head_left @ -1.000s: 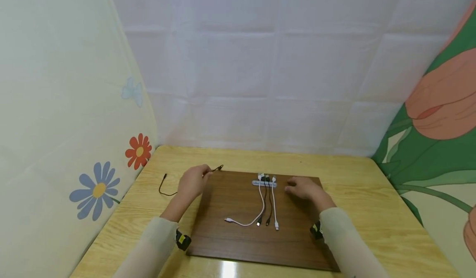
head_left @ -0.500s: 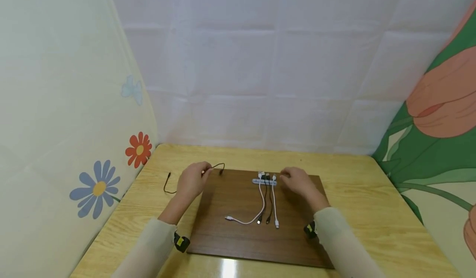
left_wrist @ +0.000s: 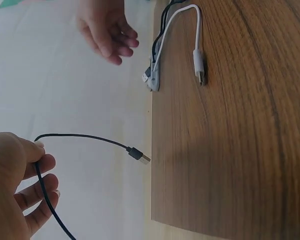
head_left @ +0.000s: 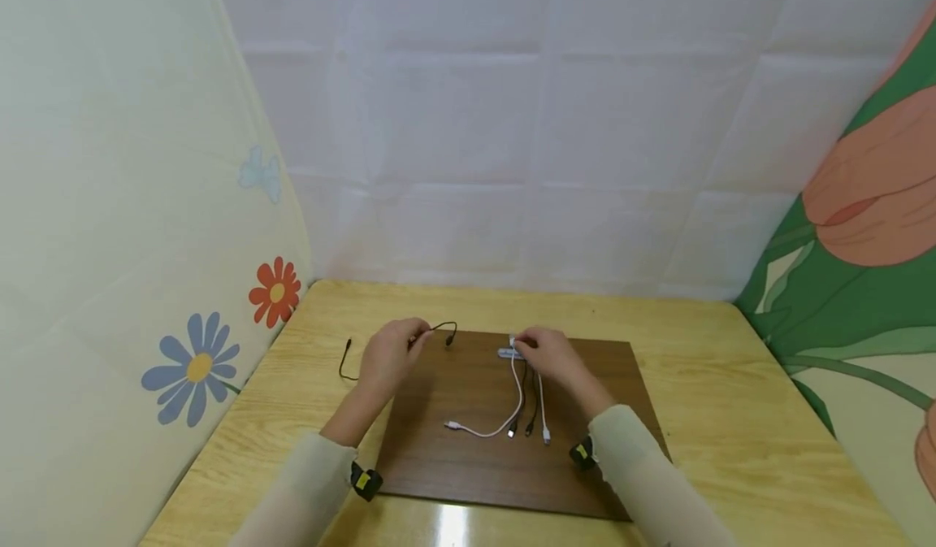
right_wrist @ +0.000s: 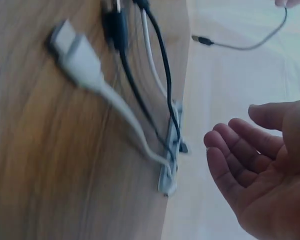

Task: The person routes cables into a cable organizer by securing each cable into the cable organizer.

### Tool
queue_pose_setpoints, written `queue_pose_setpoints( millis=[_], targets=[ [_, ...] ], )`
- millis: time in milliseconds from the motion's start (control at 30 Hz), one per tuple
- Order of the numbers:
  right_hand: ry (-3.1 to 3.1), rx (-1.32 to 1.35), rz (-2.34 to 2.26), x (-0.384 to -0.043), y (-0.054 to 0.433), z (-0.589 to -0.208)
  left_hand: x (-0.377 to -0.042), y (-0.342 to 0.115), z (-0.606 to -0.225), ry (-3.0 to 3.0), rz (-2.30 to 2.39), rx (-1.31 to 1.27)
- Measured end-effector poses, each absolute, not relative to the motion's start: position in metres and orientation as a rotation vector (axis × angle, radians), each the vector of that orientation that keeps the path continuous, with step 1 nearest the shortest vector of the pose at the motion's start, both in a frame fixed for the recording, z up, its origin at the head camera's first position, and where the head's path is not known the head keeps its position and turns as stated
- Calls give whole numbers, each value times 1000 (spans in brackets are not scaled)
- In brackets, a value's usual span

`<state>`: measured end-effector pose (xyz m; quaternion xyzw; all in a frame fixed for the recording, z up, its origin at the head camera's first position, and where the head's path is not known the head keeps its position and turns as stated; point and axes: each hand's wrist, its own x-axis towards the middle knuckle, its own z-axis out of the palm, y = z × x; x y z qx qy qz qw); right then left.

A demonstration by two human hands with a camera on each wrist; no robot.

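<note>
In the left wrist view, my left hand [left_wrist: 17, 182] pinches a black USB cable [left_wrist: 85, 135] between thumb and forefinger. The cable's metal-tipped USB plug [left_wrist: 136, 153] dangles free near the board's far edge, and its other end trails to the left in the head view. My right hand [right_wrist: 267, 172], fingers loosely curled around nothing, hovers just past a pale cable holder strip [right_wrist: 166, 182]. Several cables sit in that strip, among them a white cable [right_wrist: 122, 110] and a black cable [right_wrist: 162, 50]. From the head, my right hand [head_left: 552, 356] hides part of the strip.
Beneath the cables lies a dark brown wooden board [head_left: 446, 470] on a light wooden table [head_left: 738, 417]. The cables' loose ends spread over the board toward me. A white cloth backdrop [head_left: 453, 165] rises behind the table, with flowered panels on both sides.
My right hand has moved left, from beside the holder strip to over it. My left hand has shifted slightly right with the black USB cable, whose plug now hangs lower.
</note>
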<state>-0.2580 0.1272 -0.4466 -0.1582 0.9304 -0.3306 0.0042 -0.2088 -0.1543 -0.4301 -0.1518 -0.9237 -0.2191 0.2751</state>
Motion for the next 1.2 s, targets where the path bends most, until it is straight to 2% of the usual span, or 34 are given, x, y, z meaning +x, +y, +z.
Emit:
queue_pose_setpoints(
  millis=[333, 700, 1000, 1200],
  targets=[
    [2499, -480, -1412, -247, 98, -444, -205, -145, -429, -2425, -539, -489],
    [2102, -320, -1677, -252, 80, -456, -204, -135, -427, -2402, -639, -597],
    [1964, -77, -1880, -261, 79, -460, -201, -137, -432, -2610, -717, -958],
    [1972, -59, -2003, -268, 85, -457, -203, -137, -438, -2721, -714, -1162]
  ],
)
